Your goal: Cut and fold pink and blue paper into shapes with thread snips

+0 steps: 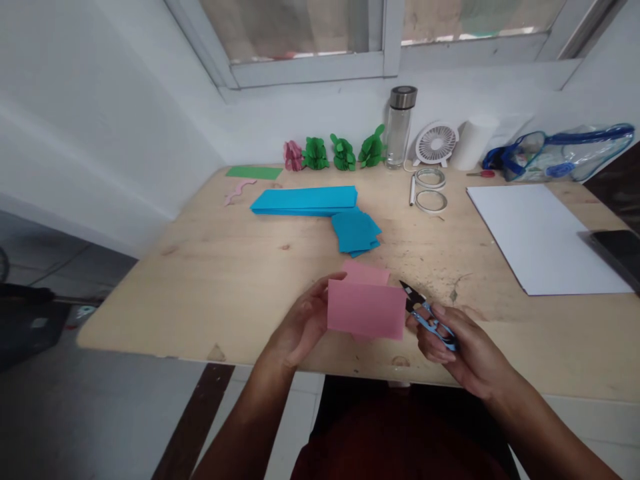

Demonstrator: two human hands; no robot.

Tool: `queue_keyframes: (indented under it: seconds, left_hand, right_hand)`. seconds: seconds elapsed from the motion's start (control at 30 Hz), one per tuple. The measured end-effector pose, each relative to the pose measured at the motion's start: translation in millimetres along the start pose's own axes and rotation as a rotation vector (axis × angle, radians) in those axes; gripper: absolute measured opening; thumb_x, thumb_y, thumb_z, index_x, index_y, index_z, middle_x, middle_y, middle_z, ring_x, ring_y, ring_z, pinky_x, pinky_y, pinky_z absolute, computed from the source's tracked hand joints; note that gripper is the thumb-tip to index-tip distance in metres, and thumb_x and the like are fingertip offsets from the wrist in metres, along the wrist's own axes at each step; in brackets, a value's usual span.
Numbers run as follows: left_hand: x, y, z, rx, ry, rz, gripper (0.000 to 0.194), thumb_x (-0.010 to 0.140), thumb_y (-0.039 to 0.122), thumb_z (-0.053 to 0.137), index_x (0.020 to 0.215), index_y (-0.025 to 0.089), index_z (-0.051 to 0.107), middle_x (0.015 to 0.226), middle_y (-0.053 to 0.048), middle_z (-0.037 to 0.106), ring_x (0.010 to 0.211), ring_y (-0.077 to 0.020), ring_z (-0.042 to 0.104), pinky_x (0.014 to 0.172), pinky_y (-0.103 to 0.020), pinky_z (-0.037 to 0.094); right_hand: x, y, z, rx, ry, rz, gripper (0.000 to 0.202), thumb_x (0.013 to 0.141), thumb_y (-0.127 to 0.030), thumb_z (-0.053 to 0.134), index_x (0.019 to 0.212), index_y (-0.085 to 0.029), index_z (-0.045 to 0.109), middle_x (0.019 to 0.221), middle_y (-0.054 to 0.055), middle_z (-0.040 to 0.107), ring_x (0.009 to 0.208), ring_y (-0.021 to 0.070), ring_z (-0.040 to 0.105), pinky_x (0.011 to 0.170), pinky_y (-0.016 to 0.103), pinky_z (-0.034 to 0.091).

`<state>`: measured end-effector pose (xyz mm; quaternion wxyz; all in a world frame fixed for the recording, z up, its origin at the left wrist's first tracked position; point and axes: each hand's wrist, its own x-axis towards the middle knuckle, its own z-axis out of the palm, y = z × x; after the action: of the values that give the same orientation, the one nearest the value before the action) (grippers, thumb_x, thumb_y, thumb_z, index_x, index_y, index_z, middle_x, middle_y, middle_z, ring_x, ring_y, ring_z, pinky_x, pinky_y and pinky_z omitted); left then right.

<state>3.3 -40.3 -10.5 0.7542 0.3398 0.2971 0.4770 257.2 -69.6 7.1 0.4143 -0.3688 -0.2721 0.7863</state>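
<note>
My left hand (306, 321) grips a pink paper rectangle (367, 309) by its left edge, above the near part of the table. More pink paper (367, 272) shows behind that sheet, partly hidden by it. My right hand (463, 343) is closed around small blue-handled scissors (429, 316) with dark, pointed blades. The blade tips lie close to the sheet's upper right corner; whether they touch it I cannot tell. Beyond my hands lie several blue paper squares (356, 231) and a stack of long blue paper strips (305, 200).
Along the wall stand green paper figures (344, 153), a pink one (293, 155), a glass bottle (397, 130) and a small fan (437, 143). Tape rolls (431, 201) and a pen (413, 189) lie before them. White paper (545, 240) and a phone (617, 253) are at right.
</note>
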Motion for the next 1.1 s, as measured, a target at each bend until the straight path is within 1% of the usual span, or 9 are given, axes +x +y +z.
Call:
queue_keyframes:
  seconds: [0.13,0.27,0.47,0.53,0.63,0.7,0.83,0.97,1.1]
  left_hand:
    - [-9,-23,24.5,-0.181,0.082,0.062,0.071,0.067,0.063,0.068,0.126,0.026,0.054,0.127,-0.008,0.057,0.125,-0.0306,0.044,0.098,-0.039,0.040]
    - [-10,-40,47.9,-0.268,0.049,0.066,0.074,0.060,0.068,0.069,0.122,0.029,0.055,0.134,-0.007,0.052,0.130,-0.0340,0.039,0.102,-0.047,0.038]
    - [-10,-45,64.2,-0.271,0.111,0.052,0.070,0.055,0.069,0.072,0.110,0.027,0.062,0.129,-0.009,0.055,0.127,-0.0357,0.043,0.100,-0.049,0.041]
    - [-10,-43,69.9,-0.273,0.135,0.027,0.065,0.057,0.061,0.076,0.109,0.026,0.062,0.124,-0.010,0.059,0.118,-0.0339,0.051,0.097,-0.048,0.044]
    - [-8,-42,77.4,-0.241,0.302,0.019,0.040,0.065,0.037,0.078,0.099,0.023,0.064,0.104,-0.006,0.067,0.094,-0.0225,0.063,0.088,-0.039,0.049]
    - [-6,-43,79.2,-0.198,0.402,0.026,0.028,0.067,0.029,0.077,0.091,0.019,0.065,0.090,-0.004,0.068,0.081,-0.0172,0.064,0.078,-0.032,0.051]
    - [-5,-43,74.4,-0.101,0.479,0.029,0.027,0.067,0.030,0.076,0.086,0.015,0.064,0.081,-0.004,0.069,0.071,-0.0160,0.064,0.068,-0.030,0.050]
    - [-8,-37,66.7,0.030,0.452,0.006,0.024,0.071,0.034,0.073,0.082,0.015,0.063,0.070,-0.003,0.068,0.062,-0.0150,0.062,0.059,-0.026,0.046]
    - [-10,-32,64.0,0.078,0.409,-0.019,0.022,0.075,0.035,0.069,0.078,0.015,0.062,0.064,-0.003,0.065,0.057,-0.0137,0.059,0.052,-0.024,0.041]
  right_hand:
    - [1,1,10,0.090,-0.024,-0.017,0.031,0.088,-0.041,0.055,0.071,-0.017,0.063,0.046,-0.005,0.038,0.042,0.0059,0.025,0.043,0.023,0.019]
    - [3,5,20,0.160,-0.050,0.004,0.031,0.088,-0.044,0.054,0.077,-0.018,0.066,0.046,-0.006,0.036,0.043,0.0059,0.025,0.043,0.022,0.020]
    - [3,10,27,0.201,-0.016,0.005,0.031,0.087,-0.044,0.054,0.076,-0.017,0.064,0.046,-0.007,0.036,0.043,0.0061,0.023,0.044,0.023,0.022]
    - [2,11,28,0.213,-0.002,0.000,0.030,0.088,-0.043,0.054,0.077,-0.017,0.064,0.047,-0.006,0.036,0.043,0.0060,0.024,0.044,0.022,0.020]
    - [1,13,28,0.230,0.016,-0.007,0.028,0.089,-0.041,0.054,0.076,-0.017,0.062,0.049,-0.006,0.037,0.043,0.0055,0.024,0.044,0.023,0.020]
    - [0,15,27,0.227,0.029,0.000,0.028,0.089,-0.041,0.055,0.074,-0.018,0.061,0.050,-0.006,0.038,0.043,0.0054,0.024,0.045,0.023,0.020]
    - [-3,19,26,0.184,0.094,0.017,0.029,0.087,-0.044,0.056,0.075,-0.018,0.060,0.051,-0.006,0.037,0.043,0.0058,0.024,0.045,0.024,0.021]
    - [-6,24,25,0.126,0.163,0.001,0.033,0.086,-0.047,0.055,0.072,-0.018,0.058,0.052,-0.006,0.039,0.043,0.0056,0.024,0.045,0.025,0.021]
    - [-8,28,26,0.041,0.179,-0.019,0.031,0.085,-0.046,0.059,0.077,-0.016,0.062,0.053,-0.006,0.039,0.043,0.0048,0.024,0.045,0.024,0.017]
